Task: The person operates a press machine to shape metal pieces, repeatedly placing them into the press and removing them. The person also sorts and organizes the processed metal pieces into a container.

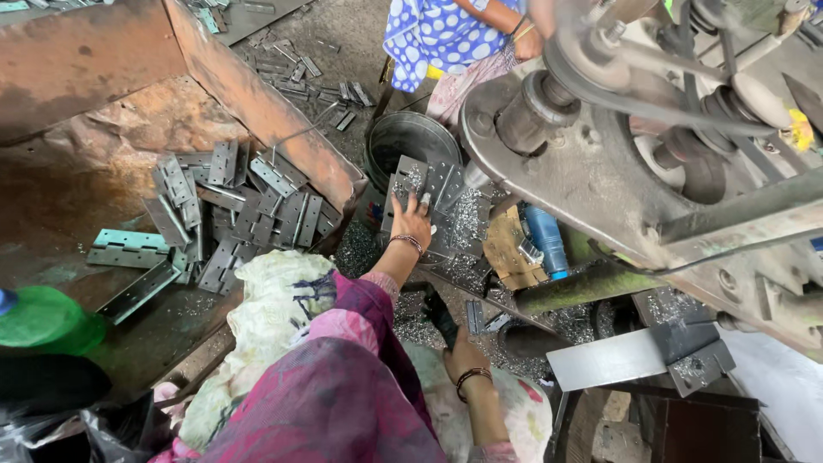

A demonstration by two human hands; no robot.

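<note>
- Centrally, left hand: reached up from the pink sleeve, fingers spread flat and pressed on a stack of grey hinge plates at middle of frame; nothing clasped, palm down on the topmost plate.
- Hinge plates under that hand: lying just below and against the rim of a round metal bucket, upper centre, and resting on a bed of bright metal shavings.
- Lower centre, right hand: curled around a dark handle rising up-left from the fist; fingers closed on it, wrist bearing a dark bangle.
- Handle: directly above the fist, well below the plate stack, amid shavings.
- Left of centre: heap of loose grey hinges in a rusty trough; two pale green hinges at its left edge; well apart from both hands.
- Lower left: green plastic bottle, partly cut by frame edge.
- Right half: large machine frame with belt pulleys, blurred at top right; blue bottle beneath it, right of the plate stack.
- Lower right: flat steel bar and dark box.
- Top centre: another person in blue dotted cloth, beyond the bucket.
- Bottom centre: white printed sack across lap.
</note>
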